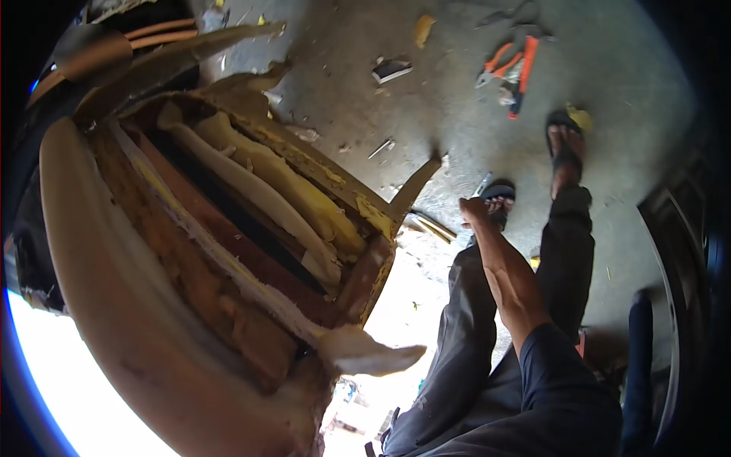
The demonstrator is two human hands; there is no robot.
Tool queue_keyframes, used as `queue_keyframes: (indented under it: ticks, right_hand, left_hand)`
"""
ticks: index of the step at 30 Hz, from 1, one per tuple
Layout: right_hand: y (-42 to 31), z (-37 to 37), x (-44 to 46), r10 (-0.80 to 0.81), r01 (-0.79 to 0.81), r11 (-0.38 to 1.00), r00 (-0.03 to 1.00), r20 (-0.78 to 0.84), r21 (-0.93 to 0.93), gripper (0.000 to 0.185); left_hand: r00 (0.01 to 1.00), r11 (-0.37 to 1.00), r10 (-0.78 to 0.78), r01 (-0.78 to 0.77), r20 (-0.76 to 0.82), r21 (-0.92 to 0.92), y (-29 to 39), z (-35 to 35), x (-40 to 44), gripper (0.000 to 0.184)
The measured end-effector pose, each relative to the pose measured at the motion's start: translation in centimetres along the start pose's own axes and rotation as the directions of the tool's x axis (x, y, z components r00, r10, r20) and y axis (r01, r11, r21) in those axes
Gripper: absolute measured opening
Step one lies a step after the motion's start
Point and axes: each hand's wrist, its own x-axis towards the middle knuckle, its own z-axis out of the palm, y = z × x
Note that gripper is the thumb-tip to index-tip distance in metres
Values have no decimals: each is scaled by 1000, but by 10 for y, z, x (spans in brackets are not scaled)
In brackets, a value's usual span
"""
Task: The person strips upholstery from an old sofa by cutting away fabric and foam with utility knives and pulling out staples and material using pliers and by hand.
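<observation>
My right hand (474, 212) is closed in a fist in front of my left foot, off to the right of a stripped upholstered seat. What it holds, if anything, is too small to make out. The seat frame (362, 293) lies tilted at the left, with its brown wooden rails and inside exposed. Yellow foam (324, 209) and pale padding strips run along the inside. A thick, pale padded cover (114, 266) curves along its near side. A loose flap (373, 352) sticks out at the lower corner. My left hand is out of view.
Orange-handled pliers (499, 62) and an orange-and-black tool (523, 76) lie on the concrete floor (632, 99). Foam scraps (424, 30) and a small dark block (392, 70) are scattered there. A dark frame (678, 228) stands at the right.
</observation>
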Motion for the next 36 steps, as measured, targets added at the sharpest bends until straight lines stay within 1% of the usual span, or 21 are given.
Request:
queue_keyframes:
  ticks: [1, 2, 3, 4, 6, 7, 9, 14, 15, 16, 17, 19, 22, 23, 26, 28, 29, 31, 34, 35, 36]
  right_hand:
    - [-42, -17, -25, 229, -222, 972, 969, -93, 78, 44]
    - [-36, -18, -13, -33, -54, 863, 986, -163, -502, 50]
    - [-13, -4, 15, 123, -204, 947, 944, -306, -249, 59]
    - [-38, -27, -8, -151, -9, 864, 949, -276, -504, 64]
    - [-22, -33, 17, -176, -1, 836, 947, -270, -549, 61]
    - [-69, -59, -23, -109, -21, 836, 973, -204, -548, 51]
    - [-49, -66, 5, -235, 55, 704, 959, -159, -708, 49]
    - [-77, -95, -16, -429, 210, 747, 877, -216, -630, 45]
    - [-88, -107, -23, -516, 288, 719, 831, -207, -633, 44]
    - [-96, -119, -24, -647, 384, 529, 760, -67, -757, 37]
    - [-103, -125, -29, -244, 244, 970, 959, -143, -15, 34]
    - [-157, -157, -72, -105, 103, 995, 984, -145, -15, 34]
    - [-196, -212, -110, -163, 143, 985, 957, -242, -97, 30]
    - [-222, -226, -130, -186, 156, 980, 942, -280, -126, 25]
    - [-304, -264, -195, -251, 235, 961, 962, -110, -145, 22]
    - [-351, -255, -264, -189, 242, 961, 929, -317, 137, 27]
    - [-389, -250, -313, -225, 270, 957, 921, -318, 105, 27]
    - [-463, -232, -421, -293, 323, 899, 945, -143, 296, 28]
    - [-530, -180, -563, -518, 498, 825, 855, 9, 268, 34]
    - [-542, -161, -600, -554, 521, 811, 830, 66, 267, 36]
    - [-547, -140, -629, -585, 530, 792, 801, 129, 302, 36]
  left_hand:
    - [999, 999, -49, 49, 11, 2, 4, -8, -3, 66]
    - [995, 996, -92, 92, 22, 3, 7, -15, -7, 66]
    - [991, 991, -134, 133, 24, 6, 10, -21, -10, 65]
    - [985, 985, -171, 171, 31, 11, 10, -32, -14, 65]
    - [968, 969, -245, 244, 59, 36, 13, -50, -26, 64]
    - [957, 960, -281, 280, 68, 33, 12, -55, -31, 63]
    - [939, 943, -332, 332, 86, 14, 11, -54, -39, 62]
    - [890, 898, -432, 440, 148, -21, -6, -57, -58, 60]
    - [877, 885, -451, 463, 167, -39, -12, -52, -63, 60]
    - [863, 871, -470, 487, 183, -60, -18, -47, -65, 59]
    - [847, 854, -491, 514, 205, -79, -25, -42, -69, 59]
    - [821, 818, -516, 557, 245, -142, -42, -27, -71, 58]
    - [786, 753, -516, 606, 340, -259, -78, 1, -56, 56]
    - [778, 725, -505, 618, 375, -305, -94, 11, -45, 56]
    - [772, 639, -423, 626, 475, -447, -125, 53, -8, 54]
    - [790, 656, -352, 591, 502, -469, -122, 78, 26, 53]
    - [796, 732, -374, 568, 476, -376, -111, 83, 29, 38]
    - [839, 978, -196, 203, 508, 42, -29, 66, 51, 29]
    - [875, 967, 223, -141, 429, -214, 39, 90, 89, 23]
    - [840, 939, 255, -96, 480, -331, 92, 87, 107, 23]
    - [788, 871, 401, -171, 466, -460, 123, 95, 121, 22]
